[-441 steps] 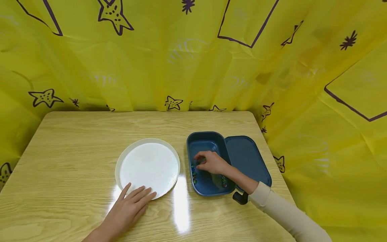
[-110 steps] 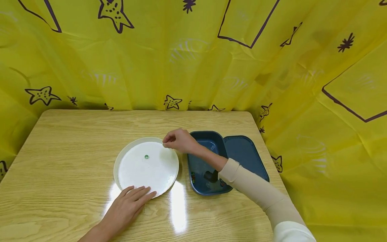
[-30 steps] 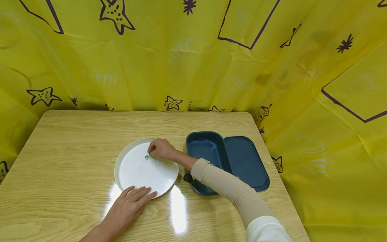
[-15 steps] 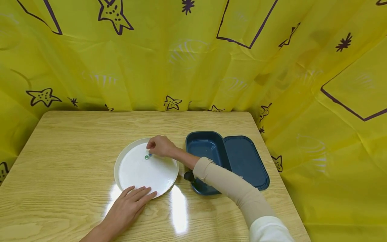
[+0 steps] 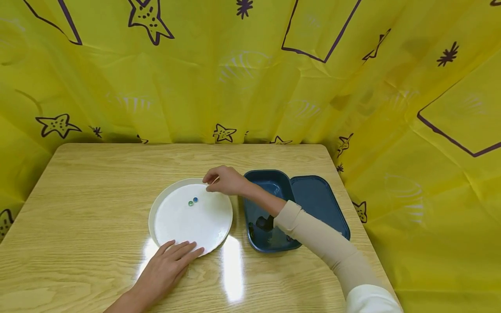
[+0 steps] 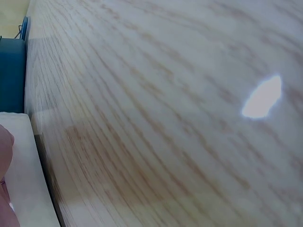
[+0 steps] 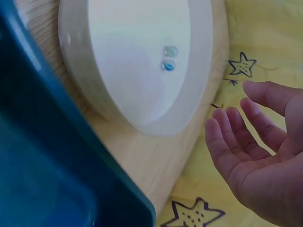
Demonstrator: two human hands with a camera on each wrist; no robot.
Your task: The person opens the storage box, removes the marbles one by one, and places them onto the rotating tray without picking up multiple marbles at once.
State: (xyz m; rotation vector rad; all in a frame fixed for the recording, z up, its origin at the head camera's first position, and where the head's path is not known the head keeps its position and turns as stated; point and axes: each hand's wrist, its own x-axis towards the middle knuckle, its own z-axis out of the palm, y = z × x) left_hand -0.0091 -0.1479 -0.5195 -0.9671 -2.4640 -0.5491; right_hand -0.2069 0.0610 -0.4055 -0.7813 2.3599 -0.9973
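A green marble point(image 5: 190, 203) and a blue marble point(image 5: 195, 200) lie side by side on the round white tray point(image 5: 188, 228). My left hand point(image 5: 166, 266) rests with spread fingers on the tray's near rim. Over the tray's far right edge is my right hand point(image 5: 226, 180), its fingers loosely bent. In the right wrist view the right hand point(image 7: 265, 146) holds nothing, thumb and fingertips apart. The same blue marble point(image 7: 168, 65) and green marble point(image 7: 171, 51) show there on the tray. The left wrist view catches only part of the left hand point(image 6: 4, 165) at the tray's rim.
Right of the tray stands a dark blue rectangular box point(image 5: 270, 174) with several small marbles point(image 5: 251, 229) along its left side; the right forearm crosses above it. Its flat blue lid point(image 5: 321, 202) lies against the box's right side. A yellow patterned curtain point(image 5: 188, 87) hangs behind the table.
The blue marble, at the right fingertips half a second ago, now lies free beside the green one. My right hand has moved back to the right and up, fingers apart. The left hand stays.
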